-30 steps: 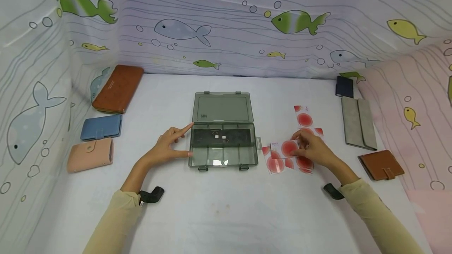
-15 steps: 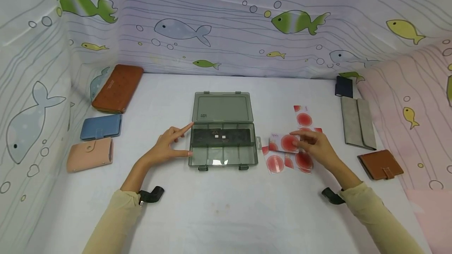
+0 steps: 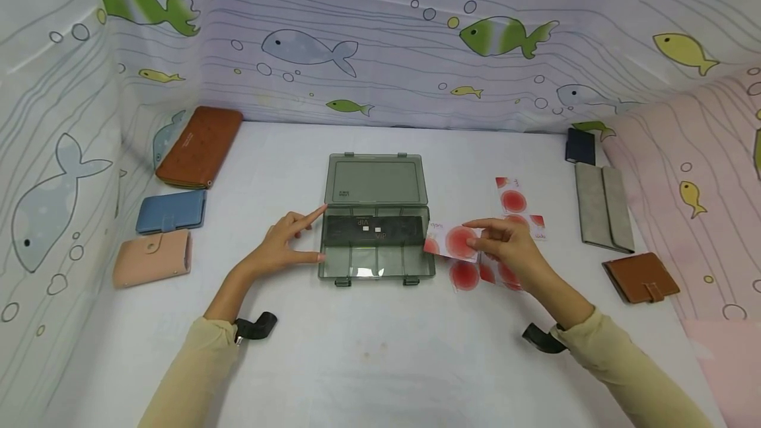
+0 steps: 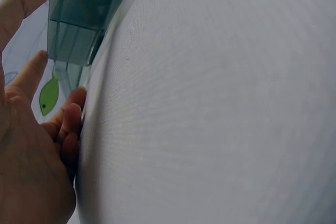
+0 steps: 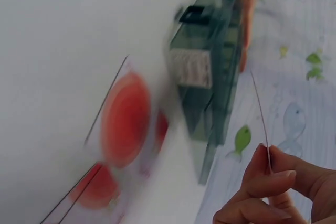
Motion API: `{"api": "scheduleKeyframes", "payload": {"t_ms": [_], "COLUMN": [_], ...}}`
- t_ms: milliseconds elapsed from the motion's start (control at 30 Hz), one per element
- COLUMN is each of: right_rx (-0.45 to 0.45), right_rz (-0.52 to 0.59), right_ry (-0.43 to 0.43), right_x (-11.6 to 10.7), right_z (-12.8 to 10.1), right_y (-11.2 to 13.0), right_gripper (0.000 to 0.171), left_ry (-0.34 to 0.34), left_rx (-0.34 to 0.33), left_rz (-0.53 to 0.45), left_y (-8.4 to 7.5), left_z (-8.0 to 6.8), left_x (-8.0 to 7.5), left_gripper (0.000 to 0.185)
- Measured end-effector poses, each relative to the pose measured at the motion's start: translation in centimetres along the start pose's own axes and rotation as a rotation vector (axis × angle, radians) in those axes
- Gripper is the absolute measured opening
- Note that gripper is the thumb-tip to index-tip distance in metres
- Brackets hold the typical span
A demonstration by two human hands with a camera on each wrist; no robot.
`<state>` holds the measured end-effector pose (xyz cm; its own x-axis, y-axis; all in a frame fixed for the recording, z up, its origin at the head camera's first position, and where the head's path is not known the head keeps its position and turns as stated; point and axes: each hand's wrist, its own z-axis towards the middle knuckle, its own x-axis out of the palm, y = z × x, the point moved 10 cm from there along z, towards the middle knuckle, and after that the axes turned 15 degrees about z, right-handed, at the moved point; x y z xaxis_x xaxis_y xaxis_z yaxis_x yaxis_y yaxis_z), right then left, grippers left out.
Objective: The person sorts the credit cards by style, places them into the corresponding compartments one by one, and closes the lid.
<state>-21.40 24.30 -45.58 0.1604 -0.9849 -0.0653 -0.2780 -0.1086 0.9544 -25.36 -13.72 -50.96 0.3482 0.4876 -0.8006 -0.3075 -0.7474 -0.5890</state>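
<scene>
A dark translucent divided plastic box [image 3: 392, 263] stands with its lid [image 3: 376, 179] laid back. Black cards marked VIP [image 3: 341, 231] lie across its back compartments. My left hand [image 3: 273, 246] is at the box's left side, thumb and index finger spread and straight, fingertips at its edge. Between thumb and fingers, my right hand [image 3: 505, 243] pinches a white card with red circles [image 3: 458, 241], seen edge-on in the right wrist view. The card's left end overlaps the box's right edge in the head view. More red-and-white cards [image 3: 464, 276] lie below and behind the right hand.
On the left lie a brown zip wallet [image 3: 199, 147], a blue wallet [image 3: 171, 211] and a pink wallet [image 3: 152, 258]. Along the right are a navy card holder [image 3: 580, 146], a grey wallet [image 3: 604, 207] and a brown wallet [image 3: 641, 278]. A fish-print curtain [image 3: 392, 38] hangs behind.
My right hand has lifted the card off the others and carried it left to the box's right edge. My left hand has stayed at the box's left side.
</scene>
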Motion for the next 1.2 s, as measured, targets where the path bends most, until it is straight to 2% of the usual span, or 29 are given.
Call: {"api": "scheduleKeyframes", "payload": {"t_ms": [267,500,800,1000,1200], "right_rx": [0.108,0.151,0.216,0.219,0.211], "right_rz": [0.060,0.089,0.082,0.082,0.077], "right_ry": [0.048,0.130,0.152,0.171,0.149], "right_x": [4.0,8.4,12.1,14.4,16.2], "right_z": [0.4,1.2,2.4,3.1,3.7], "right_y": [0.4,0.4,-0.1,-0.1,-0.4], "right_gripper": [0.036,0.035,0.030,0.030,0.028], "left_ry": [0.002,0.005,0.000,0.003,-0.006], "left_rx": [0.005,-0.001,0.001,0.005,0.017], "left_rz": [0.007,0.004,0.013,0.018,0.010], "left_y": [-0.1,0.1,0.1,0.2,0.2], "left_z": [0.0,0.0,0.1,0.1,0.1], "left_x": [-0.1,-0.1,-0.1,0.1,-0.1], "left_gripper": [0.094,0.094,0.094,0.094,0.094]}}
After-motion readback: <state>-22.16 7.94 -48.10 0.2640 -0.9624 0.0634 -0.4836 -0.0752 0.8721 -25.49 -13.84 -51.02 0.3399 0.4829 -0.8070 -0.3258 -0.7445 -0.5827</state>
